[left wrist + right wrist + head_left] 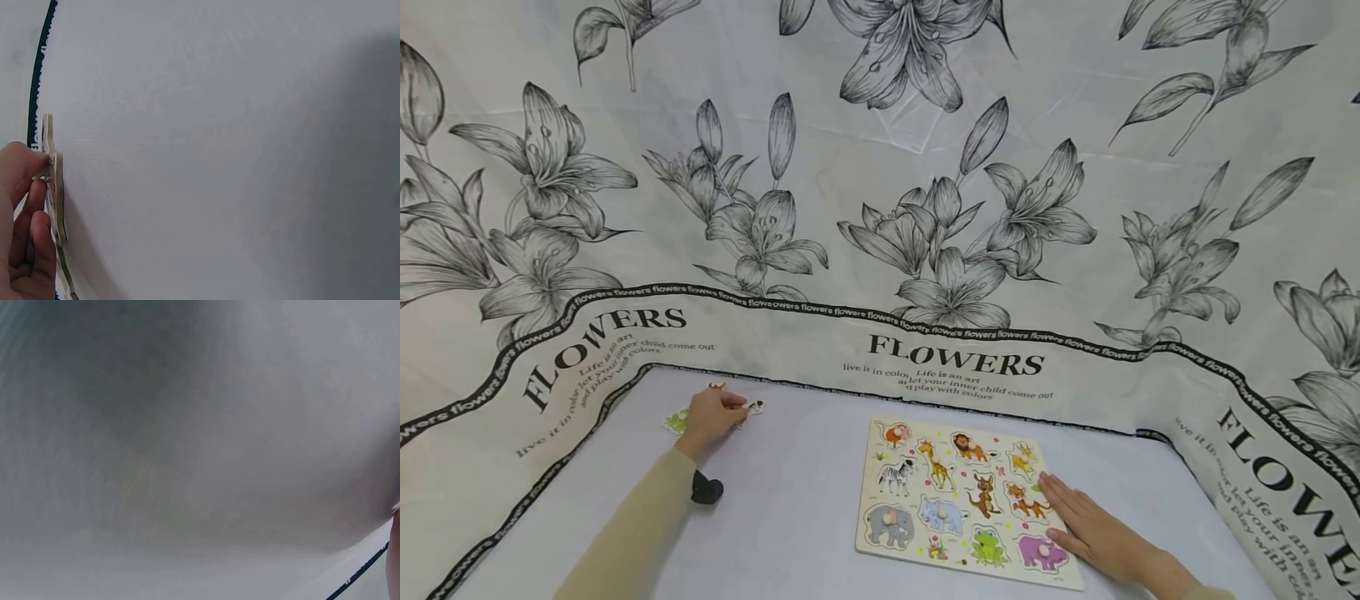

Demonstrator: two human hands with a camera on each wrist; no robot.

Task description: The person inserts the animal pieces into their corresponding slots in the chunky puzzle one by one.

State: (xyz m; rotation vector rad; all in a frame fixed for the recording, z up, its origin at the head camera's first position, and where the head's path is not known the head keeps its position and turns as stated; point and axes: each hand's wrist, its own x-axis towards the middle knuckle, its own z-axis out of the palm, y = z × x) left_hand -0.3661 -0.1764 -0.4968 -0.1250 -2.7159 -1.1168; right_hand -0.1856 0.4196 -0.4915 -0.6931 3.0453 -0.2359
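Observation:
At the back left my left hand [718,417] pinches a black-and-white animal puzzle piece [756,407] between thumb and fingers. In the left wrist view that wooden piece [59,197] shows edge-on beside the fingertips, and another wooden edge [66,275] shows below it. A green puzzle piece [676,421] lies to the left of this hand, and a small brown piece [718,386] peeks out behind it; the hand partly hides both. My right hand [1097,529] lies with extended fingers along the right edge of the wooden animal puzzle board [951,540].
Knobbed pieces such as an elephant [891,527] and a purple hippo [1042,553] sit in the board. A black object [706,489] is by the left wrist. White cloth [790,500] covers the table, and a flower-printed curtain [820,350] stands around its back and sides.

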